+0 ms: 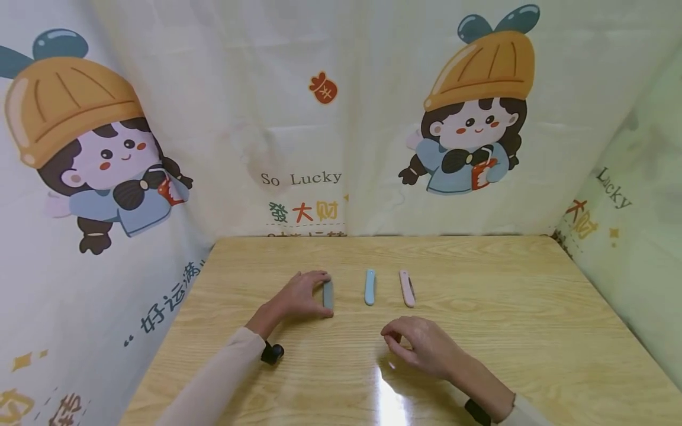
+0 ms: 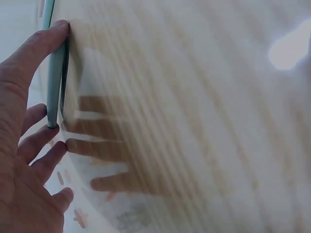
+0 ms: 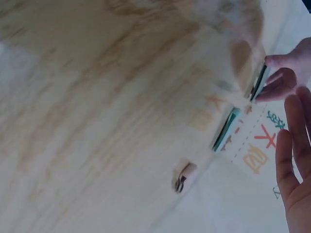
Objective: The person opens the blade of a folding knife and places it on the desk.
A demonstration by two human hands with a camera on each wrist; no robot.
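A slim grey-green tool (image 1: pixel 328 294) sits left of the middle of the worktop (image 1: pixel 479 278), spanned lengthwise by the left of the two hands: the left hand (image 1: pixel 302 296) pinches it with the thumb at the near end and the fingers at the far end. In the left wrist view a thin dark edge (image 2: pixel 63 82) runs along its handle; whether the tool touches the surface cannot be told. Just to its right lies a light blue tool (image 1: pixel 370 287) of similar shape, nearly straight up and down in the head view, and beyond that a pink tool (image 1: pixel 407 289), its far end leaning left and a darker strip along its right side. Nearer the person, below these two, the right hand (image 1: pixel 423 346) holds nothing, its fingers loosely bent. Pale sleeves cover both forearms, with a black device (image 1: pixel 273 353) at the left wrist. A bright reflection (image 1: pixel 391 405) shines on the wood-grained surface near the front. Behind stands a cream cloth (image 1: pixel 373 118) printed with cartoon figures (image 1: pixel 474 118) in orange caps and the lettering "So Lucky" (image 1: pixel 301 178).
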